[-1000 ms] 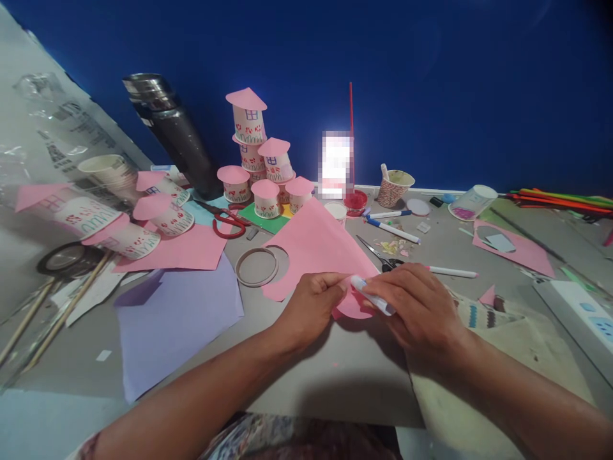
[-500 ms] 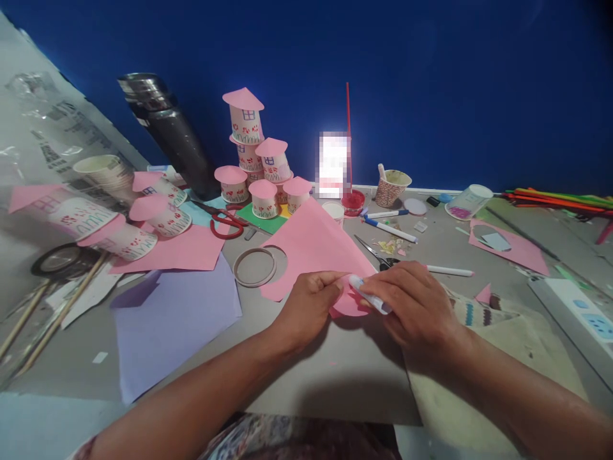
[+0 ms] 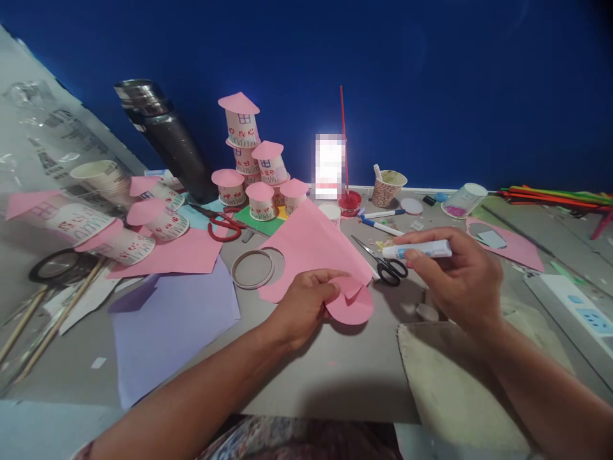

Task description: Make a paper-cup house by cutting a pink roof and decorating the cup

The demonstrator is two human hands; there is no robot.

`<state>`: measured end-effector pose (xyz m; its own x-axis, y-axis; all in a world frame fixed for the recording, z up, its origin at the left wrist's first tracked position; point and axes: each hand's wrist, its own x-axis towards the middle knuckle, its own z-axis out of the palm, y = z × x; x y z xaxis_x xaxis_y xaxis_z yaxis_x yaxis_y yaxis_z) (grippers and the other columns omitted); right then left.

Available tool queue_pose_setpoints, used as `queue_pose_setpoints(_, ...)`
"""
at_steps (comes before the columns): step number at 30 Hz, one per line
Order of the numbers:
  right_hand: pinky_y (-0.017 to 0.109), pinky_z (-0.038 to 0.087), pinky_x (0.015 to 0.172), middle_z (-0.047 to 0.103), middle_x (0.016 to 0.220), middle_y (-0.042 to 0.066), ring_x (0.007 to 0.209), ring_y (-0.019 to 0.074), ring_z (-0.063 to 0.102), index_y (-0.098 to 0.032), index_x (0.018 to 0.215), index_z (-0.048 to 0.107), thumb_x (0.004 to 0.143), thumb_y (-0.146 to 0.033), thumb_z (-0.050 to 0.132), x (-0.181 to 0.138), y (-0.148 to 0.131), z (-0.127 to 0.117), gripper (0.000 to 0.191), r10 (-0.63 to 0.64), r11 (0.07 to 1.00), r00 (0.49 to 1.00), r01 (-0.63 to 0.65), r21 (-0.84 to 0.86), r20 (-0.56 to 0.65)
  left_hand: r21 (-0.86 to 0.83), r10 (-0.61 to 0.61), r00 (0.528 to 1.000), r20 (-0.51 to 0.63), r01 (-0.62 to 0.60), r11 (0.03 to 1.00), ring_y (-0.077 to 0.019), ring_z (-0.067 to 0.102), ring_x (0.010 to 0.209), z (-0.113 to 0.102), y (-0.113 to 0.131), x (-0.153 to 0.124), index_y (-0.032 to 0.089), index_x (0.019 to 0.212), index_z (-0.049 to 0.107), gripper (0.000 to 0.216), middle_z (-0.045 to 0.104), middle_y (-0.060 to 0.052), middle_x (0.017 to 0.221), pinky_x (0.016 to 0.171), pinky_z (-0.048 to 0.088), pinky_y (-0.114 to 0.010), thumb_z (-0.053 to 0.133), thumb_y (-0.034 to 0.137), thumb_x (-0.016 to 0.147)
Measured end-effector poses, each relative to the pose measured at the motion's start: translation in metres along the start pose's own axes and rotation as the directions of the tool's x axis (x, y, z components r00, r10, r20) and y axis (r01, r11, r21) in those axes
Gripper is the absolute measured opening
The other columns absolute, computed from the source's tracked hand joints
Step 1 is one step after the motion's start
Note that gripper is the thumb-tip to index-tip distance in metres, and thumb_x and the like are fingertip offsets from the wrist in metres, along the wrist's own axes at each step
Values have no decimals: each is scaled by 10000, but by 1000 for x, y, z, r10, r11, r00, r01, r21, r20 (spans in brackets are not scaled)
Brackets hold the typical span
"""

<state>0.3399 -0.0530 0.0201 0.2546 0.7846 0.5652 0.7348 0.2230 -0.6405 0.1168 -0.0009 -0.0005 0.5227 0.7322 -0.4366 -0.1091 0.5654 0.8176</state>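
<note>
My left hand (image 3: 309, 303) pinches a pink paper circle (image 3: 352, 310) at its left edge. A cut runs into the circle, and its upper part is raised as a flap. My right hand (image 3: 457, 275) is up to the right, closed round a white glue tube (image 3: 424, 249) with a blue label, its nozzle end pointing left. Under the tube lie black-handled scissors (image 3: 391, 269), blades toward the back left. Behind my left hand lies a large pink sheet (image 3: 306, 249) with a round cut-out, a ring of tape (image 3: 253, 268) beside the cut-out.
Decorated paper cups with pink cone roofs (image 3: 242, 128) stand stacked at the back, with red-handled scissors (image 3: 225, 227) nearby. A black flask (image 3: 167, 140) leans behind them. Purple paper (image 3: 172, 338) lies left; markers (image 3: 383, 214), a patterned cup (image 3: 389, 188) and a power strip (image 3: 579, 310) are right.
My right hand has lifted the glue tube off the pink circle and moved it right and up. The circle's cut flap now shows. My left hand keeps its hold.
</note>
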Motion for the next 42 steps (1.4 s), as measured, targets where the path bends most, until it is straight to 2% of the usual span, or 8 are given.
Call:
queue_pose_setpoints(3,350,558,594,818,1026,65,737,226,715,-276,1019,706,967,-273,666,5,7,2,66,136,983,985,-147,109,106,-100,-52,998,24,54,993,-153,644,743,1,2,-1,109,1015,811,461,772,-95,893,655,446,-248,767,122,557)
queue_pose_setpoints(6,305,484,527,802,926,53,631,187,659,-244,982,711,936,-255,661,6,9,5,69,197,972,962,-216,87,188,-119,-35,999,31,38,992,-141,640,740,0,1,-2,126,1040,787,514,762,-79,919,659,457,-247,778,85,528)
queue_pose_setpoints(10,273,425,510,741,776,12,531,133,568,-225,842,693,887,-273,691,3,0,5,66,147,986,935,-163,22,323,-51,24,1000,-2,-24,998,-111,601,677,0,-3,-2,136,1030,767,498,741,-46,874,649,439,-243,833,101,538)
queue_pose_setpoints(17,264,318,497,678,668,-29,521,123,503,-238,855,744,909,-440,692,-3,-11,7,215,162,987,771,-136,-89,616,162,125,992,-29,-119,980,-147,621,740,3,-3,-3,125,933,792,276,760,-70,883,683,444,-261,792,240,681)
queue_pose_setpoints(26,272,322,539,643,599,-32,501,120,463,-224,791,714,901,-400,638,-7,-16,15,221,150,989,763,-113,-98,629,249,174,984,-37,-160,955,-139,551,706,4,-3,-5,132,846,807,210,731,-51,796,664,397,-259,759,285,710)
queue_pose_setpoints(31,272,351,571,696,640,-16,557,134,541,-220,780,696,921,-367,622,-11,-14,16,217,105,994,774,-83,-65,624,272,162,986,-26,-149,951,-160,576,745,2,-5,-4,132,850,817,246,745,-73,825,696,414,-279,792,331,708)
queue_pose_setpoints(35,271,384,612,720,658,-10,592,143,591,-219,780,690,920,-353,626,-10,-16,15,204,94,995,762,-87,-42,641,334,167,986,-17,-152,930,-140,513,677,-1,-6,-3,129,765,791,265,675,-42,713,651,376,-281,802,392,734)
queue_pose_setpoints(42,272,320,566,622,573,-34,504,120,469,-214,795,723,890,-355,629,-7,-18,13,194,121,993,741,-81,-91,660,408,186,982,-20,-162,898,-138,501,667,-4,-4,-3,128,721,785,259,646,-28,669,644,374,-285,797,386,747)
